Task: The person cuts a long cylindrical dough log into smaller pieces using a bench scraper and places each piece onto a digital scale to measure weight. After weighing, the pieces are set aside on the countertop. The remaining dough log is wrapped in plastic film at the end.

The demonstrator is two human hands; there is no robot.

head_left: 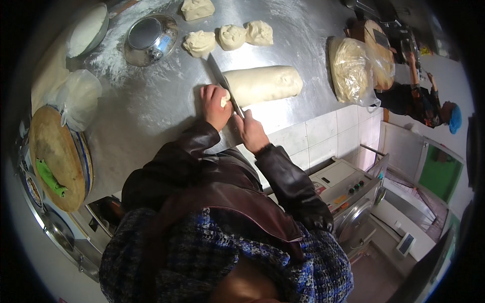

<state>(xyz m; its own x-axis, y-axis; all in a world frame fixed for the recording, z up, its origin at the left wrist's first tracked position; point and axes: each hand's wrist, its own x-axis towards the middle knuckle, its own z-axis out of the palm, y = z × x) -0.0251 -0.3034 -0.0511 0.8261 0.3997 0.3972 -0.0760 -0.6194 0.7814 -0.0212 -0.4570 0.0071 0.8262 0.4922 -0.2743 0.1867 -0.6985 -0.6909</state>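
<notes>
A thick log of pale dough [265,85] lies on the floured metal worktop [166,108]. My right hand [251,132] is closed round the handle of a knife [218,73]. The blade stands at the log's left end, pointing away from me. On the blade's other side my left hand [214,107] curls its fingers over a small piece of dough [225,99]; whether that piece is fully cut off is hidden by the knife. Farther back sit several cut dough lumps [232,38], and a round kitchen scale [150,39] stands left of them.
A bowl of flour [88,30] stands at the far left. Nearer are a clear plastic bag [81,98] and a round wooden board [56,156] with a green cloth [49,177]. At right lies plastic-wrapped dough [349,70]. Another person [427,103] works beyond it.
</notes>
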